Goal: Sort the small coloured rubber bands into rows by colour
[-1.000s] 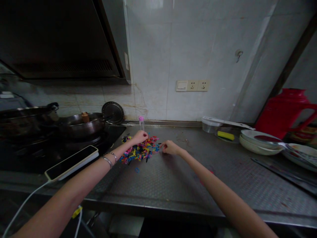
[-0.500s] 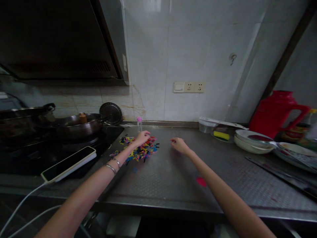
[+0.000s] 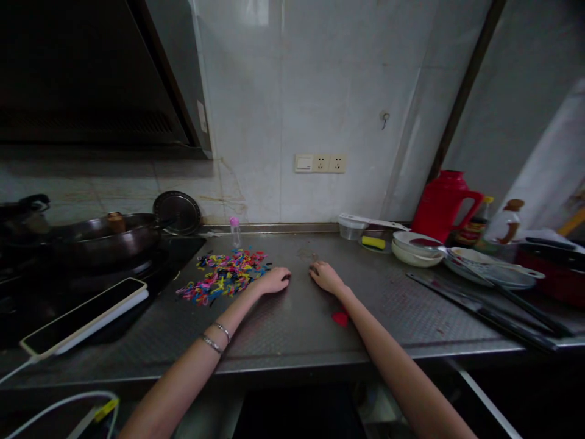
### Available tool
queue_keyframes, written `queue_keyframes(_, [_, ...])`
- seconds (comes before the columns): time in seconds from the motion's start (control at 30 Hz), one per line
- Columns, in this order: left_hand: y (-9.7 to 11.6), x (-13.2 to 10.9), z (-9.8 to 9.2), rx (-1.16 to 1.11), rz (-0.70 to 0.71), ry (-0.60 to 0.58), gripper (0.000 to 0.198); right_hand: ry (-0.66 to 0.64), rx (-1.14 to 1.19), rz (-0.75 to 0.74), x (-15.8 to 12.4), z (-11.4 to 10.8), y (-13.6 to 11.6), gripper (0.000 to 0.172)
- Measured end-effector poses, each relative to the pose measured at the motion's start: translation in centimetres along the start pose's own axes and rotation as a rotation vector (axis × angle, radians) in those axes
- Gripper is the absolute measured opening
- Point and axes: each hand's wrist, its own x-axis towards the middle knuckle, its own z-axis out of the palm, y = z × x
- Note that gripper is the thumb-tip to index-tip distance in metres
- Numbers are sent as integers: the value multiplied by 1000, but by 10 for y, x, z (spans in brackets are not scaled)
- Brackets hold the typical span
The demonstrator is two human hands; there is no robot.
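Observation:
A loose spread of small multicoloured bands (image 3: 228,274) lies on the steel counter (image 3: 283,341). My left hand (image 3: 274,280) is just right of these bands, low over the counter, its fingers curled inward. A dark spot shows at its fingertips, too small to name. Across a short gap, my right hand (image 3: 326,277) rests low with bent fingers. Something small and clear shows just behind its fingertips; whether the hand grips it is hard to see. Behind the bands stands a small clear bottle (image 3: 235,235) with a pink cap. A red flat piece (image 3: 340,318) lies beside my right forearm.
At left are a phone (image 3: 86,317) with a cable and a pan (image 3: 114,238) on the stove. Along the right stand a clear tub (image 3: 351,228), a yellow sponge (image 3: 373,242), stacked bowls (image 3: 415,253), a red thermos (image 3: 441,207) and a long knife (image 3: 475,308).
My left hand has moved off the bands toward the right, nearer my right hand. The view has turned to the right, bringing more of the counter's right side into sight.

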Motion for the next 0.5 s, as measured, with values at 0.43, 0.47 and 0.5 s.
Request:
queue_keyframes(0.43, [-3, -19, -3, 19, -60, -45, 43, 54, 15, -10, -9, 1, -1, 33])
queue_keyframes(0.47, [-2, -19, -4, 23, -58, -47, 43, 53, 19, -14, -9, 0, -1, 33])
queue_keyframes(0.5, [-1, -20, -5, 28, -55, -50, 43, 51, 23, -20, -9, 0, -1, 33])
